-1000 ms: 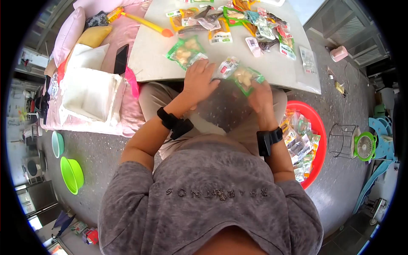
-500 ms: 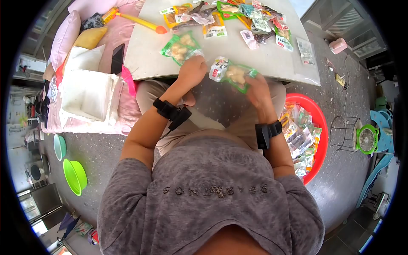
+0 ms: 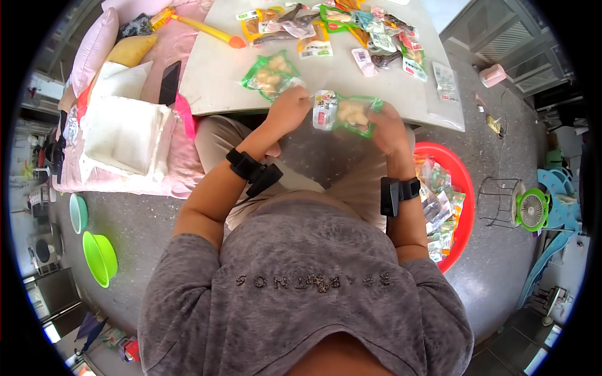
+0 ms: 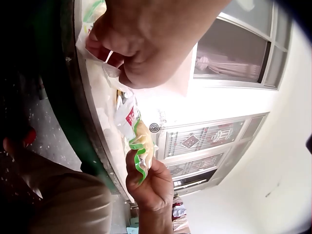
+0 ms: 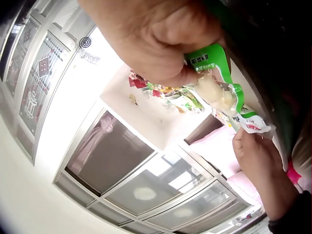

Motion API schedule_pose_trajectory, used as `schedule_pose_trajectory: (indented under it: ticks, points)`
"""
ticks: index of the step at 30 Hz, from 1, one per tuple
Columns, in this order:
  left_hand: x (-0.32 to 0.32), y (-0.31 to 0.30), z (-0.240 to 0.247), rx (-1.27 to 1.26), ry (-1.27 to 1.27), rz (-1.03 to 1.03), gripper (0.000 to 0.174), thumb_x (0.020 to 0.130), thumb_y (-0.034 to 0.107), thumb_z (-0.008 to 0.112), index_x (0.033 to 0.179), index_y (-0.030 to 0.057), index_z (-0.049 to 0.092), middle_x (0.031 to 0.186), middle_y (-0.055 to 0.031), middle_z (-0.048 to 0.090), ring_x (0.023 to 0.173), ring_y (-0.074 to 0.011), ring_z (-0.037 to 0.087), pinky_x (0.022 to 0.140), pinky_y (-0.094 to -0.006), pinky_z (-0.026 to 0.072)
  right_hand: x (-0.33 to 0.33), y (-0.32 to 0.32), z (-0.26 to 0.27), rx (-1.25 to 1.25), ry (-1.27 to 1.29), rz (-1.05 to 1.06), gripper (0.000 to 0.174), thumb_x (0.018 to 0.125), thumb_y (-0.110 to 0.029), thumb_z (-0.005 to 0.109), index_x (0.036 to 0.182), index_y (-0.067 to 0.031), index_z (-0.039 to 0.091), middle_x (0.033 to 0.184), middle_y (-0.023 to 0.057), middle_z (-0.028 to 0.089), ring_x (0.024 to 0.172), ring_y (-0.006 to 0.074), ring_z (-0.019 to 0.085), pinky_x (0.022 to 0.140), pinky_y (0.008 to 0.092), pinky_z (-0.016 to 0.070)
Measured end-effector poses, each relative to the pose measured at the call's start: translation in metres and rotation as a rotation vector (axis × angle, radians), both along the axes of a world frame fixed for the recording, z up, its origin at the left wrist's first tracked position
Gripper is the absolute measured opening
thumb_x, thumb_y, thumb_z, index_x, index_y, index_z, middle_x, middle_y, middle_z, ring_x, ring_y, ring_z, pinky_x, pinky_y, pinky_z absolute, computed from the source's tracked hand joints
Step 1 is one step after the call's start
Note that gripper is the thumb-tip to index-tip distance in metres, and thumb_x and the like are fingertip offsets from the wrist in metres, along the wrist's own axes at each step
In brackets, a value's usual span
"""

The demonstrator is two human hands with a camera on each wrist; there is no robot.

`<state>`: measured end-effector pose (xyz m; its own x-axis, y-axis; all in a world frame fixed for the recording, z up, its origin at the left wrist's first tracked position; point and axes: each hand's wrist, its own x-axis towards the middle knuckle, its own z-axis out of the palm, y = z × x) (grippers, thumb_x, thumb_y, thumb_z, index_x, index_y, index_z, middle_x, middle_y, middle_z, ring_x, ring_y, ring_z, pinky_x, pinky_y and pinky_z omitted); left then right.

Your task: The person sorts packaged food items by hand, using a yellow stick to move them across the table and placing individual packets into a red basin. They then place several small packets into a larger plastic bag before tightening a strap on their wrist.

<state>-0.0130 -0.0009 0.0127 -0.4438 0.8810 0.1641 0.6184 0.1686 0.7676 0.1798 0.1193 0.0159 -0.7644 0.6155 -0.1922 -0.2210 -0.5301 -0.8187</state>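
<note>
From the head camera, the person sits at the near edge of the surface [image 3: 213, 75]. Both hands are raised to that edge with one green-edged packet [image 3: 348, 114] between them. The left hand [image 3: 290, 106] pinches the packet's white, labelled end. The right hand [image 3: 387, 128] grips the green end with curled fingers. The packet lies nearly level, just in front of the surface's near edge and over the lap, and does not rest on the surface. A second green packet [image 3: 271, 74] lies on the surface just beyond the left hand. A heap of packets [image 3: 351, 28] covers the far side of the surface. A phone [image 3: 168, 83] lies off the left edge of the surface, and a red basin [image 3: 461, 182] with more packets stands on the floor to its right.

From the left wrist camera, the left hand [image 4: 146, 39] has its thumb and fingers closed on the thin clear end. The packet [image 4: 136, 141] runs down from it to the right hand [image 4: 151, 187], which wraps around the green border.

From the right wrist camera, the right hand [image 5: 156, 34] presses its thumb on the green corner. The pale contents of the packet [image 5: 219, 92] bulge in the middle, and the left hand [image 5: 258, 161] holds the far white end.

I judge that the step in hand is holding one packet stretched between both hands. Nothing supports the packet from below, so any further move calls for at least one firm pinch on it.
</note>
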Motion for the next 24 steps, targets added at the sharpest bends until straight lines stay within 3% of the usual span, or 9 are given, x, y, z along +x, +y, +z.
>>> schedule_pose_trajectory:
  ticks: [4, 7, 10, 13, 17, 24]
  points:
    - [-0.005, 0.004, -0.007, -0.068, -0.129, 0.048, 0.015, 0.074, 0.015, 0.050, 0.072, 0.0000, 0.051, 0.070, -0.0091, 0.053, 0.061, -0.0155, 0.051, 0.057, -0.0285, 0.0395, -0.004, -0.002, 0.005, 0.070, -0.042, 0.020, 0.019, 0.079, 0.000, 0.043, 0.097, 0.0038, 0.047, 0.091, 0.0158, 0.055, 0.076, 0.0237, 0.058, 0.053, 0.0335, 0.0510]
    - [-0.002, 0.005, -0.005, -0.091, -0.073, 0.058, 0.012, 0.073, 0.012, 0.049, 0.072, 0.0002, 0.052, 0.070, -0.0113, 0.053, 0.066, -0.0209, 0.052, 0.060, -0.0309, 0.0401, -0.011, -0.001, -0.004, 0.009, 0.008, -0.014, 0.019, 0.079, 0.000, 0.043, 0.097, 0.0048, 0.046, 0.091, 0.0164, 0.055, 0.074, 0.0241, 0.058, 0.055, 0.0329, 0.0507]
    - [-0.001, 0.005, -0.007, 0.062, 0.298, -0.062, 0.008, 0.071, 0.008, 0.048, 0.072, 0.0004, 0.051, 0.073, -0.0134, 0.053, 0.074, -0.0282, 0.051, 0.065, -0.0343, 0.0400, -0.018, -0.005, -0.003, 0.024, 0.013, -0.123, 0.019, 0.080, 0.001, 0.042, 0.098, 0.0054, 0.046, 0.094, 0.0175, 0.054, 0.078, 0.0254, 0.058, 0.063, 0.0338, 0.0505]
    - [0.008, 0.004, 0.003, 0.095, 0.387, -0.057, 0.006, 0.070, 0.006, 0.048, 0.071, 0.0004, 0.050, 0.078, -0.0146, 0.053, 0.081, -0.0334, 0.048, 0.071, -0.0379, 0.0392, -0.027, -0.006, -0.002, -0.066, 0.108, -0.174, 0.020, 0.080, 0.003, 0.040, 0.099, 0.0064, 0.045, 0.099, 0.0197, 0.053, 0.085, 0.0279, 0.056, 0.073, 0.0356, 0.0489]
    - [0.011, 0.003, 0.005, 0.249, 0.527, -0.055, 0.005, 0.069, 0.005, 0.049, 0.069, -0.0001, 0.048, 0.083, -0.0146, 0.052, 0.081, -0.0328, 0.048, 0.074, -0.0390, 0.0395, -0.031, -0.009, 0.001, -0.112, 0.126, -0.039, 0.024, 0.079, 0.007, 0.037, 0.102, 0.0079, 0.042, 0.102, 0.0225, 0.051, 0.092, 0.0312, 0.054, 0.080, 0.0402, 0.0462]
    - [0.014, -0.003, 0.013, 0.289, 0.592, -0.090, 0.005, 0.067, 0.004, 0.050, 0.070, 0.0001, 0.048, 0.087, -0.0157, 0.052, 0.083, -0.0326, 0.049, 0.076, -0.0391, 0.0394, -0.049, -0.020, 0.006, -0.108, 0.114, -0.167, 0.025, 0.078, 0.008, 0.036, 0.103, 0.0077, 0.042, 0.103, 0.0228, 0.050, 0.094, 0.0315, 0.053, 0.081, 0.0417, 0.0452]
